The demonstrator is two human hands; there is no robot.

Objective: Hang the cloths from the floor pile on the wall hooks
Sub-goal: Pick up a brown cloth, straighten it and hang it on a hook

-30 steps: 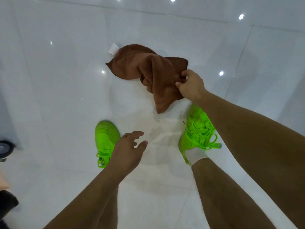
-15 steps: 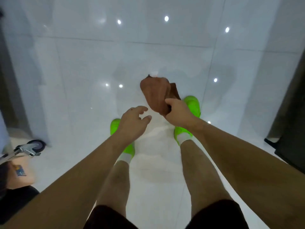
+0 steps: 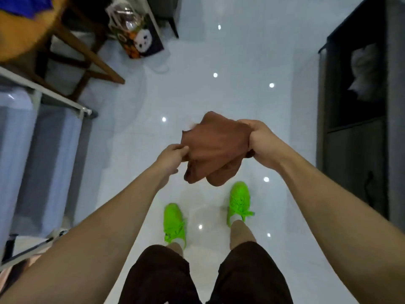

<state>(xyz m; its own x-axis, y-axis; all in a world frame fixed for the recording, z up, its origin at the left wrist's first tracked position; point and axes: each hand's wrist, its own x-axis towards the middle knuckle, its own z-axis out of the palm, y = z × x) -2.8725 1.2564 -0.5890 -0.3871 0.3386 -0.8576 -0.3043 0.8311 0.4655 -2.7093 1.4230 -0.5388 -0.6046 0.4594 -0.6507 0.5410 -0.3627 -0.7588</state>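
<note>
A plain brown cloth (image 3: 215, 148), neon-green shoes (image 3: 239, 199), dark shorts (image 3: 166, 279), and a glossy white floor (image 3: 241, 62).

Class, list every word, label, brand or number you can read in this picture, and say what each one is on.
None can be read.
The bag by the stool shows a panda face and orange shapes; any lettering on it is too blurred to read.
The brown cloth shows no label or print.
The green shoes show no readable brand.

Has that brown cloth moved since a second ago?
Yes. The brown cloth lay on the white floor then; now it is up off the floor, held between the left hand and right hand.
</note>
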